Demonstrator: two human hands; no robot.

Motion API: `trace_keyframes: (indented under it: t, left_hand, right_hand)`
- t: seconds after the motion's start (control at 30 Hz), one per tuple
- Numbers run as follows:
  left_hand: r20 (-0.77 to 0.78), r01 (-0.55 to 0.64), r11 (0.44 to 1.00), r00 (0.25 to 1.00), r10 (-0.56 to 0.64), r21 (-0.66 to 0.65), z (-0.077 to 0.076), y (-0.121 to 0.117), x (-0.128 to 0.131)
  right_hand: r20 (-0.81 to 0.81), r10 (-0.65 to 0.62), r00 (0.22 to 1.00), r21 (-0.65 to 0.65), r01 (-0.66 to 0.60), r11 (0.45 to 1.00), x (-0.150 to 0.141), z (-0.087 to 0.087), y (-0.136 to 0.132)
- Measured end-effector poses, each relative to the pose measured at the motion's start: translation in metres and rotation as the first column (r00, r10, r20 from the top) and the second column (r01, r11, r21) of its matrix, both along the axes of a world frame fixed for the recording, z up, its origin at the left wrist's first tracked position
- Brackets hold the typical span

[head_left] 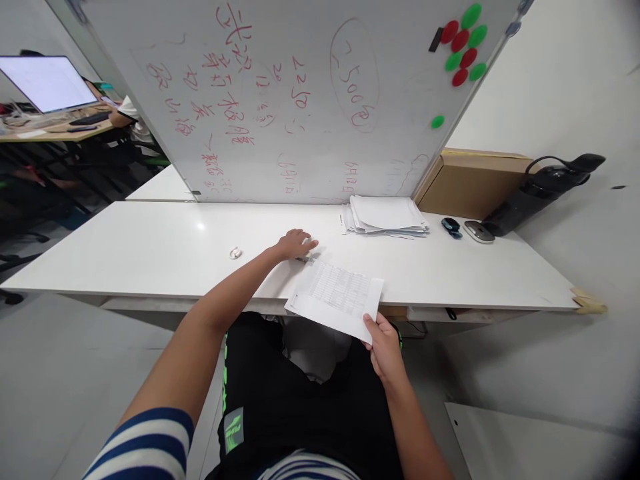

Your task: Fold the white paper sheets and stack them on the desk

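Note:
My right hand (384,343) pinches the near corner of a printed sheet of paper (336,297), which lies partly over the front edge of the white table (150,257). My left hand (296,244) is stretched forward onto the table, fingers curled over a small dark object I cannot make out, just beyond the sheet's far corner. A stack of white papers (385,217) lies further back to the right. A small white ring-like item (235,253) sits on the table left of my left hand.
A whiteboard (300,100) with red writing and round magnets (465,43) stands behind the table. A cardboard box (470,183), a black bottle (540,190), a mouse (479,231) and a small blue item (451,227) are at the right. Another person sits by a monitor (47,81) far left.

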State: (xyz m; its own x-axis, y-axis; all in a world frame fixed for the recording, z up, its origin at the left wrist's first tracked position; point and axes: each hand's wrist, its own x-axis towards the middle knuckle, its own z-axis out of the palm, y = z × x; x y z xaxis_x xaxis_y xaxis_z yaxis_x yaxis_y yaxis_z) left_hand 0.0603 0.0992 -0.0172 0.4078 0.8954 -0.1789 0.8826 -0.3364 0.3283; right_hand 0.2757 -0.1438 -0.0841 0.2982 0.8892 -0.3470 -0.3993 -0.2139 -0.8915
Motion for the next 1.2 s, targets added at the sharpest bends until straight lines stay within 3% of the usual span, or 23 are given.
trace_keyframes:
  t: [0.6, 1.2]
  left_hand:
    - [-0.003, 0.003, 1.0, 1.0, -0.003, 0.029, -0.0048, 0.0028, 0.0011]
    - [-0.013, 0.017, 1.0, 1.0, -0.016, 0.024, -0.0023, 0.001, 0.0032]
  right_hand:
    - [0.014, 0.019, 1.0, -0.035, -0.019, 0.999, -0.0014, 0.0086, -0.0026]
    - [0.009, 0.03, 1.0, -0.012, -0.03, 0.999, -0.0066, 0.0047, 0.0013]
